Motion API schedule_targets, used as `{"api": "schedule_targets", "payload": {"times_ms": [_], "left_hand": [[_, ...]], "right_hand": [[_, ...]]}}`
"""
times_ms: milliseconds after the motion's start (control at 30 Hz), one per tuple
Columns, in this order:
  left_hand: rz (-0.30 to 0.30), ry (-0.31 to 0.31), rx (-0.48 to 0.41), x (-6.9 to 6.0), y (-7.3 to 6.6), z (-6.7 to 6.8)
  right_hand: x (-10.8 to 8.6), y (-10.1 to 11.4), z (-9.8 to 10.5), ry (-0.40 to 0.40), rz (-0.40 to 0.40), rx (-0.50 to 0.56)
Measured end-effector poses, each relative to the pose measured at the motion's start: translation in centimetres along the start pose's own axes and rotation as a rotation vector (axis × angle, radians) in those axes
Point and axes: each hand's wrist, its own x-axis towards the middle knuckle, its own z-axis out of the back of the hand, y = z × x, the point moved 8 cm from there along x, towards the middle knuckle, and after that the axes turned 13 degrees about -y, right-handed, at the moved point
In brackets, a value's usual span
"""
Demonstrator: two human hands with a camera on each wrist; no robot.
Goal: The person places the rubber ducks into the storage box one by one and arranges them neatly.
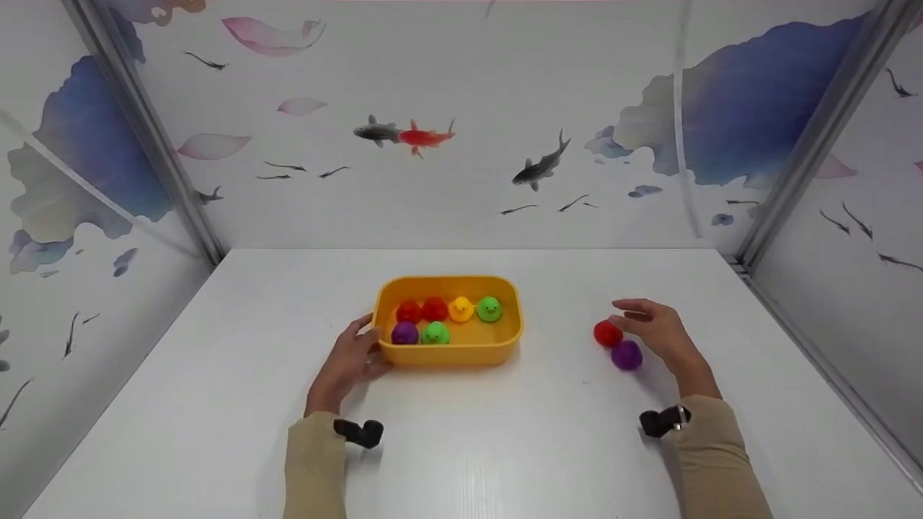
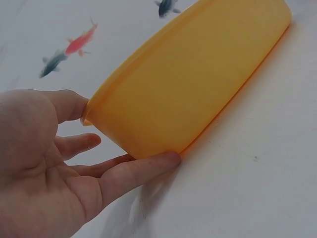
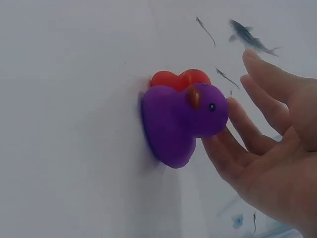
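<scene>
In the head view, a yellow plastic box [image 1: 447, 355] holds several small toy ducks: red [image 1: 409, 311], purple [image 1: 404, 333], yellow [image 1: 461, 309] and green [image 1: 489, 309]. My left hand [image 1: 353, 357] holds its left end. The left wrist view shows one digit at the rim and another by the bottom edge. To the right, a red duck [image 1: 607, 334] and a purple duck [image 1: 626, 355] lie close together on the table. My right hand [image 1: 657, 331] hovers beside them, its fingers spread and loosely bent. In the right wrist view, the purple duck [image 3: 168, 119] partly hides the red one [image 3: 166, 80].
White table [image 1: 476, 440] all around, with a stretch of bare surface between the box and the two loose ducks. Behind stands a wall panel [image 1: 447, 202] printed with fish and petals. Side panels in metal frames [image 1: 148, 130] flank the table.
</scene>
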Motion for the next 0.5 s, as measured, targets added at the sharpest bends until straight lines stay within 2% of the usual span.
{"api": "schedule_targets", "payload": {"times_ms": [133, 367, 500], "left_hand": [[-0.004, -0.002, -0.001, 0.05, -0.08, 0.0], [-0.019, -0.005, -0.009, 0.06, -0.01, 0.01], [-0.019, -0.009, -0.008, 0.12, -0.02, -0.01]], "right_hand": [[0.16, -0.67, -0.41, 0.029, -0.039, -0.031], [0.18, -0.88, -0.66, 0.042, -0.026, -0.027], [0.16, -0.97, -0.84, 0.048, -0.046, -0.043]]}}
